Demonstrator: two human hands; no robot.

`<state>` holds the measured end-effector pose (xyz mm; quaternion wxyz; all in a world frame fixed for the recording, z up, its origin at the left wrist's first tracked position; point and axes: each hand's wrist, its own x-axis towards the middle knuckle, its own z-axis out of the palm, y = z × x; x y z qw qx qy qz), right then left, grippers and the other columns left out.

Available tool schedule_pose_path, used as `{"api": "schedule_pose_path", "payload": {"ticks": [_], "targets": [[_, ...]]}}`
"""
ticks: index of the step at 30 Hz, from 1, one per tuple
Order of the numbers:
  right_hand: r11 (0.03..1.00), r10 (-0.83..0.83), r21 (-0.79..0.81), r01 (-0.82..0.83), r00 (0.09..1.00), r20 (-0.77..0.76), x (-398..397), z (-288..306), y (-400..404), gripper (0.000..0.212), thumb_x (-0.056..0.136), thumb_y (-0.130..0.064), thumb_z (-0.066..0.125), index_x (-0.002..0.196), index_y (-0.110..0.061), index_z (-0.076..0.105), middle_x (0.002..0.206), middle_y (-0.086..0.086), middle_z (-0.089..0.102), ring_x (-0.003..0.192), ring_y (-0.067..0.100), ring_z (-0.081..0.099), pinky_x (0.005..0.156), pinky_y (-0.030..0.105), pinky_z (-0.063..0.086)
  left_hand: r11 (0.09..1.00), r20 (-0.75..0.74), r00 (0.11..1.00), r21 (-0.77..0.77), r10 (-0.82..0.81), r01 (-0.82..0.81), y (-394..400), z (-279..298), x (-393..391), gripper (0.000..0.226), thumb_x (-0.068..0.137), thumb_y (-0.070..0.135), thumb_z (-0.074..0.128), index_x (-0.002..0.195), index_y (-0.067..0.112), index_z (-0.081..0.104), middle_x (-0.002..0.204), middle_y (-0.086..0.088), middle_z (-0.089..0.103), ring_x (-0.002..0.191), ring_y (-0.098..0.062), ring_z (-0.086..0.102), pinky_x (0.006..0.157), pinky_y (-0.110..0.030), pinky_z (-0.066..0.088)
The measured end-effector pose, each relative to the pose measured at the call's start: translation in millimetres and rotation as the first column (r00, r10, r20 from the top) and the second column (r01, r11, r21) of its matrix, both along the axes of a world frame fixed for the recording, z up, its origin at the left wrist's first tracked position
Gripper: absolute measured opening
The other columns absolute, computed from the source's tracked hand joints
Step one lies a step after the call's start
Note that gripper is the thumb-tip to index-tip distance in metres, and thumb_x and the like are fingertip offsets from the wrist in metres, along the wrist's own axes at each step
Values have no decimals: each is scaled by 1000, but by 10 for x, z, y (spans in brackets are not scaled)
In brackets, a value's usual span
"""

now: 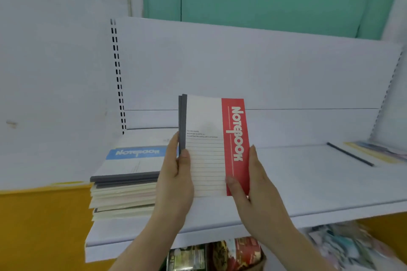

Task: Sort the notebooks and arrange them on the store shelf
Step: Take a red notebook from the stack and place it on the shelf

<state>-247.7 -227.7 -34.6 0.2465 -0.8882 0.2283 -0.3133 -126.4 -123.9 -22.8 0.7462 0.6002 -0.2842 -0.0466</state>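
A white notebook with a red band (211,145) is held upright above the white shelf (308,182); a second notebook's grey spine shows just behind it. My left hand (176,180) grips the spine edge with the thumb on the cover. On the red band's lower edge my right hand (251,185) grips, thumb in front. A stack of several notebooks (125,189) lies flat on the shelf's left end, and the top one has a blue band.
A flat notebook with a dark spine (361,154) lies at the shelf's far right. The white back panel (264,68) rises behind. Packaged goods (220,255) sit on the level below. A yellow wall (41,226) is at the left.
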Motion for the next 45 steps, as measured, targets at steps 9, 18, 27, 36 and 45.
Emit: {"api": "schedule_pose_path", "payload": {"ticks": [9,18,27,36,45], "targets": [[988,-133,-79,135,991,31,-1150,34,-1183,73,93,-55,33,149,-37,-11,152,-22,10,117,-9,27,98,13,33,996,118,991,73,-64,56,-1328,21,-1015,43,108,33,30,143,59,33,122,25,60,101,4,61,77,-21,56],[950,-263,-220,220,946,-191,-2171,73,-2436,83,86,-67,40,147,-45,-11,157,-23,-2,140,-2,13,110,20,11,992,21,994,75,-103,101,-2724,-6,-1835,40,108,34,32,141,56,35,109,26,61,91,-5,65,55,-12,52],[924,-336,-279,263,906,-257,-2337,-200,-3610,81,81,-67,27,151,-37,2,158,-17,9,143,5,15,117,29,19,927,114,963,320,-243,196,-3854,-177,-1858,33,106,27,39,113,59,44,95,22,63,80,-1,65,51,-11,47],[940,-216,-332,79,891,-399,-2149,-326,-4871,71,86,-62,51,147,-30,33,147,-19,32,136,1,19,89,-8,-7,674,251,816,707,-521,213,-4873,-532,-1354,67,80,59,71,134,46,32,111,30,57,94,7,58,70,-12,51],[942,-56,-317,-113,877,-477,-1955,-547,-5760,69,85,-66,50,142,-27,42,143,-17,41,136,2,19,95,4,6,353,457,662,888,-594,-296,-5301,-732,-1322,107,73,84,54,153,21,19,134,4,51,120,-17,43,101,-33,40]]}}
